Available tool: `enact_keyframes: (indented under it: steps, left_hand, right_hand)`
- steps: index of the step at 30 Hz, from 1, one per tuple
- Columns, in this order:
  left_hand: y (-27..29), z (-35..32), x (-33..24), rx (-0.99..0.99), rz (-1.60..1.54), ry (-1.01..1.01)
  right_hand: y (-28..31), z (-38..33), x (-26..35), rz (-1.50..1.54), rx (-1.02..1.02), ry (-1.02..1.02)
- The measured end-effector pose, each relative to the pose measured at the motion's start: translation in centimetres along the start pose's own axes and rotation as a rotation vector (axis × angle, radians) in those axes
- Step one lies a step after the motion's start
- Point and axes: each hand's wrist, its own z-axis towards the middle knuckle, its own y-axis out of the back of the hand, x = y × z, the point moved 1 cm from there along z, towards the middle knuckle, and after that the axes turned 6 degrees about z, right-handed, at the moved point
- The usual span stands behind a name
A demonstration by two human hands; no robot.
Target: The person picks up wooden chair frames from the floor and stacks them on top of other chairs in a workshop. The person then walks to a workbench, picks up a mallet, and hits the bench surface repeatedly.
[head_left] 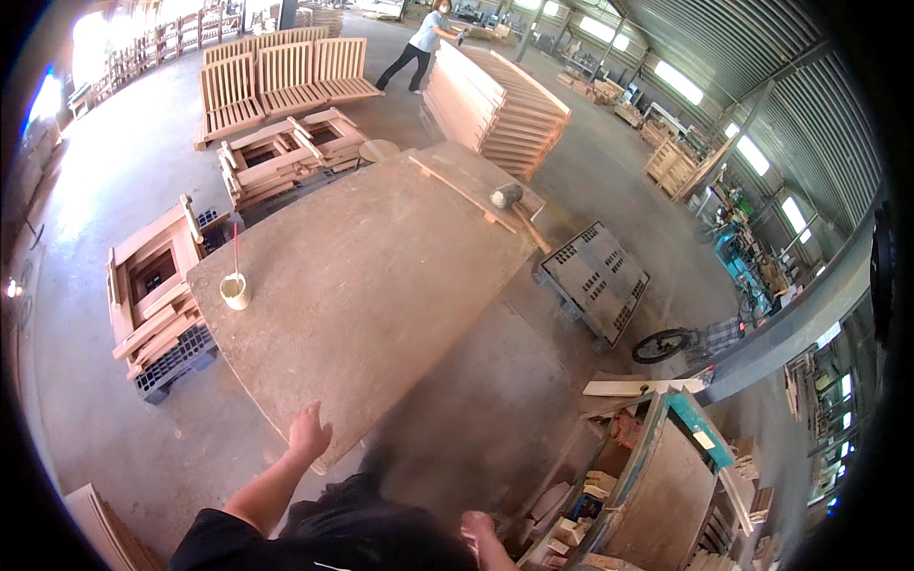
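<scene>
My left hand [309,434] is at the near left edge of a large brown worktable [362,276], fingers loosely apart, with nothing visible in it. Low by my right side is my right hand [479,525], held off the table; its fingers are too small and turned away to read. On the table's left edge stands a pale cup [234,293] with a thin red-handled stick or brush in it. At the far right corner lies a mallet [506,196] with a thick grey head and wooden handle, beside a long wooden strip [455,184].
Wooden frames [157,276] are stacked on a pallet at the left, with more frames [286,152] beyond the table. Slatted panels [286,76] stand behind. A person [428,43] is by a tall panel stack [495,105]. A cart of wood pieces [657,485] flanks my right.
</scene>
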Motion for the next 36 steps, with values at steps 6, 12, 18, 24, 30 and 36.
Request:
enact_keyframes:
  steps: [6, 12, 18, 24, 30, 36]
  left_hand:
    - [-2.2, 2.7, -3.5, 0.267, 0.211, 0.078]
    - [-3.1, 4.2, -6.3, 0.321, 0.334, 0.228]
    - [-3.4, 6.3, -9.6, 0.325, 0.219, 0.529]
    - [-9.1, 6.2, -14.8, 0.147, 0.368, 0.464]
    - [-8.7, 12.9, -25.3, 0.254, 0.229, 0.550]
    - [-9.4, 21.0, -30.7, 0.281, 0.220, 0.454]
  right_hand:
    - [-0.4, 2.1, 9.8, -0.061, -0.028, 0.036]
    - [0.9, 6.8, 15.9, -0.407, -0.058, 0.099]
    - [7.7, 22.8, 16.4, -0.223, 0.173, -0.118]
    - [13.6, 37.3, 22.3, -0.230, 0.277, 0.087]
    - [12.5, 32.2, 37.6, -0.172, 0.172, 0.097]
    - [10.8, 32.7, 44.4, -0.346, 0.217, 0.210]
